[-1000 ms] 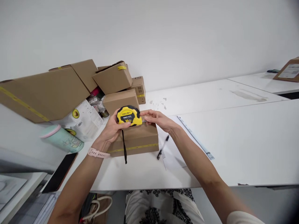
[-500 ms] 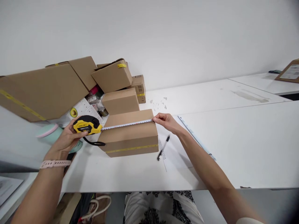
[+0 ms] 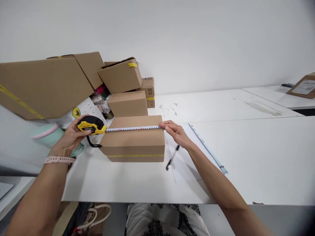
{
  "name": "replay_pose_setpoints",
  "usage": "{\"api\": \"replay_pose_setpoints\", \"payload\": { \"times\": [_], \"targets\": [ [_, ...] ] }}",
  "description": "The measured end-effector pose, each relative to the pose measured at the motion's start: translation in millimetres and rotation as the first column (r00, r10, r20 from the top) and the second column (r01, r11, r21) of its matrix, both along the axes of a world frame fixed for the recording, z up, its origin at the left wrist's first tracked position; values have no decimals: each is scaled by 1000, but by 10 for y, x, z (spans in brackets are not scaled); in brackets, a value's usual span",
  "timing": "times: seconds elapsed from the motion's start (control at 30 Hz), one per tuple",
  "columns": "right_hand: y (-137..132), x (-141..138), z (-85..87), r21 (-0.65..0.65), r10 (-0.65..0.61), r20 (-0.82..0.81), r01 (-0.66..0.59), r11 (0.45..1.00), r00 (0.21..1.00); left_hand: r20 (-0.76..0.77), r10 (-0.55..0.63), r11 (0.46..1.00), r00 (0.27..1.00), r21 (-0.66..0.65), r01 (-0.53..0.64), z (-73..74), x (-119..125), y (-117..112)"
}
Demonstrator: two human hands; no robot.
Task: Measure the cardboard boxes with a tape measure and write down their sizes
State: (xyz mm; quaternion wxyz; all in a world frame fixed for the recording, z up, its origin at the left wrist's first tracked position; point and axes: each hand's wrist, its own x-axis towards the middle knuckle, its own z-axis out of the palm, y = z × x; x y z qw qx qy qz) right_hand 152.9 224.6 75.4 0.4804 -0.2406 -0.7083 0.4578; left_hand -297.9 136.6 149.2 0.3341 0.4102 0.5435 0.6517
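My left hand (image 3: pixel 72 136) is wrapped round a yellow and black tape measure (image 3: pixel 92 125), held at the left end of a closed cardboard box (image 3: pixel 137 141). The pulled-out blade lies across the top of the box from left to right. At the box's right edge, my right hand (image 3: pixel 176 131) pinches the free end of the blade. A black wrist strap dangles from the tape measure. Yellow tape runs along the front side of the box. Just right of the box, a pen (image 3: pixel 172 158) rests on a printed paper sheet (image 3: pixel 188 160).
Several cardboard boxes (image 3: pixel 120 77) are stacked at the back left, beside a large carton (image 3: pixel 46 87). A mint-green cup (image 3: pixel 45 134) stands left of my left hand. A pale blue strip (image 3: pixel 209 149) lies right of the paper. Another box (image 3: pixel 304 87) sits far right.
The view has shifted slightly. The blade now shows its printed numbers more squarely, and the tape measure is tilted a little differently. Both hands keep their hold.
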Motion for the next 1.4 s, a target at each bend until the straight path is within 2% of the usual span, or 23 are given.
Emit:
{"api": "replay_pose_setpoints", "payload": {
  "times": [0.1,0.27,0.33,0.7,0.97,1.07,1.17,1.27,1.37,1.4],
  "targets": [
    [-60,-84,-8,30,-32,14,32,999,999,31,-6,1000,999,20,6,-37,-67,47],
    [-124,-276,-114,170,-240,-81,251,953,967,75,-40,998,996,49,36,-99,-88,160],
    [-121,-335,-164,203,-284,-117,303,931,952,81,-60,997,995,56,56,-120,-95,204],
    [-95,-375,-245,206,-269,-141,294,933,953,114,-134,989,984,74,126,-198,-196,280],
    [-96,-393,-242,198,-273,-147,299,933,951,118,-77,995,990,71,69,-180,-99,270],
    [-95,-400,-243,182,-273,-155,299,937,949,97,-23,997,995,75,15,-117,-10,237],
    [-66,-373,-240,82,-279,-152,293,953,948,64,66,991,996,109,-73,27,124,116],
    [-14,-306,-156,-68,-325,-163,318,946,932,34,190,963,981,188,-193,187,359,-179],
    [47,-250,45,-149,-358,-225,331,932,907,7,358,896,934,279,-345,226,802,-670],
    [76,-245,123,-151,-353,-249,324,934,902,16,485,827,875,316,-464,191,1001,-860]
  ]
}}
